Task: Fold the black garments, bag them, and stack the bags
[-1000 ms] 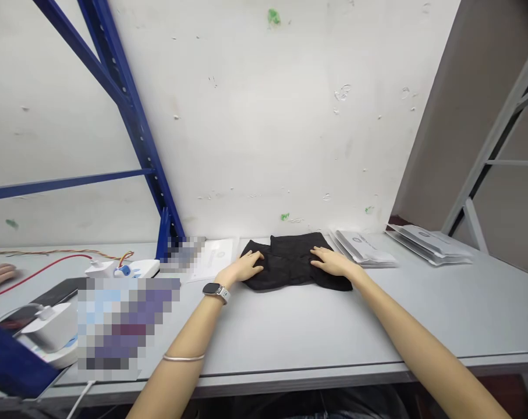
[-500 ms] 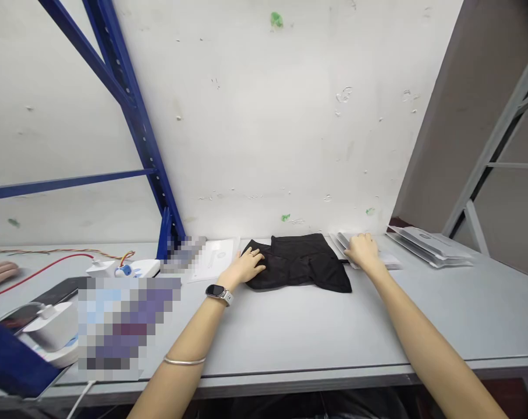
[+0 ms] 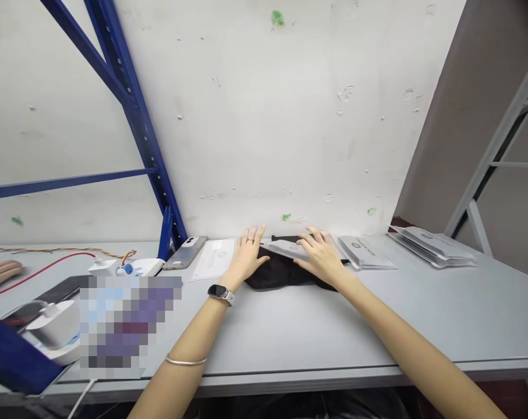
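Note:
A black folded cloth item [image 3: 281, 274] lies flat on the table against the wall, partly covered. Over it, tilted, is a frosted plastic packaging bag [image 3: 283, 248], which my right hand [image 3: 320, 259] grips with thumb below and fingers above. At the cloth's left edge my left hand [image 3: 245, 259] is open, its fingers spread, close to the bag's left end. I cannot tell how firmly the left hand touches either. More frosted bags [image 3: 366, 253] with printed lettering lie just right of the cloth.
A flat white bag [image 3: 213, 259] and a phone [image 3: 185, 254] lie to the left. Further right is a stack of bags [image 3: 433, 244]. Chargers, cables and a blurred-out patch [image 3: 130, 323] fill the near left, beside a blue metal frame [image 3: 148, 139]. Another person's hand [image 3: 2, 273] shows far left.
My right hand has moved left from the bags, bringing one over the black cloth. My left hand has lifted slightly and spread its fingers.

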`<state>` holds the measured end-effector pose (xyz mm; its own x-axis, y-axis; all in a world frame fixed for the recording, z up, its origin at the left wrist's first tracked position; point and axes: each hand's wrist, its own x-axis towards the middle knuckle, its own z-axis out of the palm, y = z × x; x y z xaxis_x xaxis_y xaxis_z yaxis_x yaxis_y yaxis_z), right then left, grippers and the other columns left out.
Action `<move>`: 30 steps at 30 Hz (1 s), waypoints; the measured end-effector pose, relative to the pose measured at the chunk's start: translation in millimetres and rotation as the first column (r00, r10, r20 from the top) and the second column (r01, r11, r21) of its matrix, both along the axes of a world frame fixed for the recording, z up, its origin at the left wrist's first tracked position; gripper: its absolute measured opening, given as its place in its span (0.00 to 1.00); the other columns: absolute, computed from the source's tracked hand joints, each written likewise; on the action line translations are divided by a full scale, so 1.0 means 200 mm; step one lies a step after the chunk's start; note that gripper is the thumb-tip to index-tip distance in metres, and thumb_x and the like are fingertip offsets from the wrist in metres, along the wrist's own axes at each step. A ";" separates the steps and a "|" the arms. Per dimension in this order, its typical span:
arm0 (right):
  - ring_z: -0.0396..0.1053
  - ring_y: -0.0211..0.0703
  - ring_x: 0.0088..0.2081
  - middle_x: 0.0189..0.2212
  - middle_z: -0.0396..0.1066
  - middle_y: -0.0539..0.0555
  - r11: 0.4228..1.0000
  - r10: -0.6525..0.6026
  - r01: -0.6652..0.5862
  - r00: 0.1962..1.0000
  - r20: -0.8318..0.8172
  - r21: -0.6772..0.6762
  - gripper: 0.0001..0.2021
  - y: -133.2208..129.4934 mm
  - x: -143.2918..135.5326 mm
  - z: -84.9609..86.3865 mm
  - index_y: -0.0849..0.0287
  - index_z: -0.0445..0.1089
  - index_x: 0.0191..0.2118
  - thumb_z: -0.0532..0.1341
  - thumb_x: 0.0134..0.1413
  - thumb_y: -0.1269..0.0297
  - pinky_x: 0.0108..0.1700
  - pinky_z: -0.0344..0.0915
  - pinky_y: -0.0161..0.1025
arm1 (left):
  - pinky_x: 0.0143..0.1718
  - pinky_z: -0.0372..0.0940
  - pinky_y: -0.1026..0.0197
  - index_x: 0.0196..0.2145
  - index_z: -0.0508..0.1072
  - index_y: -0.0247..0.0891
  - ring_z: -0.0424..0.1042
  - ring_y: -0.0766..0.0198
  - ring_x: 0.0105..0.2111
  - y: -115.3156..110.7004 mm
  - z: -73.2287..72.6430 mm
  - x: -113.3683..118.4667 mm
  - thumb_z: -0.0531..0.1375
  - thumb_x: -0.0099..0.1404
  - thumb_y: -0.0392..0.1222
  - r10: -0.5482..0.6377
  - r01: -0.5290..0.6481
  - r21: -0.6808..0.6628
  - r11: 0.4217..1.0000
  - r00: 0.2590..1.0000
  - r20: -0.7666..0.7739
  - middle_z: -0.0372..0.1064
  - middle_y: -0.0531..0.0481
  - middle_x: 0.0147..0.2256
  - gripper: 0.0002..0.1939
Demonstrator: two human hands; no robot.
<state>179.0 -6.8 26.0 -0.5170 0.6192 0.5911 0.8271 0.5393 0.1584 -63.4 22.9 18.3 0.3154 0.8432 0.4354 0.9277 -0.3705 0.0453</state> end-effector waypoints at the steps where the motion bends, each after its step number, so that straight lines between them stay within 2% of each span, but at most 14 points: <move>1: 0.48 0.61 0.62 0.53 0.65 0.61 0.997 0.052 -0.050 0.998 0.043 -0.050 0.17 -0.02 -0.02 -0.01 0.57 0.66 0.50 0.59 0.55 0.59 0.56 0.48 0.53 | 0.62 0.43 0.42 0.66 0.42 0.42 0.36 0.42 0.66 0.00 0.00 0.00 0.60 0.62 0.46 0.001 -0.002 -0.005 1.000 1.000 -0.006 0.37 0.39 0.67 0.42; 4: 0.54 0.59 0.57 0.50 0.66 0.59 0.974 0.122 -0.096 0.985 0.118 -0.206 0.23 -0.04 -0.02 -0.02 0.55 0.64 0.50 0.64 0.49 0.53 0.53 0.53 0.50 | 0.61 0.44 0.41 0.61 0.56 0.44 0.44 0.44 0.64 0.00 -0.01 -0.01 0.59 0.62 0.45 -0.043 0.037 -0.101 0.994 0.997 -0.060 0.48 0.41 0.64 0.31; 7: 0.62 0.55 0.48 0.44 0.69 0.57 0.936 0.085 -0.035 0.988 0.128 -0.349 0.21 -0.04 0.03 -0.01 0.55 0.66 0.44 0.66 0.43 0.54 0.47 0.57 0.46 | 0.58 0.52 0.46 0.56 0.63 0.43 0.57 0.49 0.59 0.00 -0.03 -0.02 0.56 0.64 0.44 -0.098 0.077 -0.234 0.969 0.992 -0.081 0.60 0.42 0.59 0.22; 10: 0.65 0.50 0.40 0.39 0.69 0.55 0.901 0.035 0.022 0.992 0.124 -0.433 0.14 -0.03 0.08 0.03 0.55 0.66 0.38 0.66 0.43 0.59 0.41 0.58 0.42 | 0.52 0.59 0.51 0.55 0.64 0.42 0.65 0.50 0.54 0.00 -0.03 -0.02 0.55 0.65 0.44 -0.082 0.058 -0.315 0.947 0.995 -0.061 0.63 0.41 0.55 0.21; 13: 0.65 0.47 0.36 0.35 0.69 0.54 0.879 0.003 0.039 0.996 0.089 -0.474 0.06 -0.02 0.13 0.06 0.55 0.65 0.29 0.63 0.47 0.61 0.35 0.57 0.38 | 0.48 0.62 0.53 0.55 0.64 0.41 0.67 0.48 0.50 0.00 -0.03 -0.02 0.54 0.65 0.46 -0.064 0.042 -0.340 0.939 0.996 -0.054 0.65 0.40 0.53 0.21; 16: 0.66 0.44 0.31 0.29 0.69 0.53 0.841 -0.036 0.054 0.998 0.044 -0.538 0.09 -0.01 0.17 0.08 0.55 0.63 0.24 0.60 0.52 0.64 0.30 0.54 0.37 | 0.47 0.62 0.53 0.55 0.64 0.41 0.68 0.48 0.50 -0.01 -0.02 -0.03 0.54 0.65 0.47 -0.052 0.027 -0.347 0.937 0.997 -0.063 0.66 0.40 0.52 0.21; 18: 0.65 0.43 0.28 0.26 0.69 0.53 0.848 -0.084 0.083 0.996 0.021 -0.523 0.09 -0.01 0.17 0.08 0.55 0.62 0.24 0.57 0.55 0.67 0.29 0.52 0.37 | 0.48 0.61 0.52 0.56 0.63 0.42 0.67 0.48 0.51 -0.01 -0.03 -0.02 0.53 0.66 0.47 -0.046 0.019 -0.349 0.937 0.996 -0.070 0.65 0.40 0.52 0.22; 21: 0.65 0.43 0.27 0.26 0.69 0.53 0.880 -0.131 0.079 0.988 -0.079 -0.468 0.08 -0.01 0.15 0.07 0.55 0.63 0.30 0.51 0.60 0.66 0.29 0.53 0.37 | 0.52 0.58 0.48 0.58 0.61 0.42 0.60 0.46 0.56 -0.01 -0.03 -0.02 0.55 0.65 0.46 -0.040 0.021 -0.277 0.961 0.997 -0.060 0.60 0.40 0.57 0.24; 25: 0.67 0.43 0.29 0.27 0.70 0.51 0.890 -0.076 -0.073 0.950 -0.304 -0.450 0.06 0.01 0.11 0.04 0.54 0.62 0.37 0.49 0.62 0.63 0.31 0.58 0.37 | 0.57 0.50 0.46 0.60 0.57 0.47 0.50 0.47 0.61 -0.01 -0.01 0.00 0.55 0.66 0.46 -0.129 0.134 -0.112 0.985 0.990 0.052 0.53 0.45 0.62 0.26; 30: 0.68 0.42 0.28 0.26 0.71 0.51 0.932 0.049 -0.171 0.933 -0.357 -0.318 0.07 0.03 0.04 -0.02 0.55 0.63 0.36 0.50 0.63 0.62 0.32 0.59 0.37 | 0.57 0.51 0.49 0.54 0.66 0.46 0.55 0.51 0.58 -0.04 0.02 0.07 0.57 0.65 0.48 -0.336 0.333 0.047 0.942 0.930 0.152 0.60 0.48 0.57 0.20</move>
<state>187.0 -0.6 21.1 -0.4004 0.7636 0.5065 0.7295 0.6001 -0.3281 -48.7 14.9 21.5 0.5049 0.6911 0.5172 0.7318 -0.6605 0.1681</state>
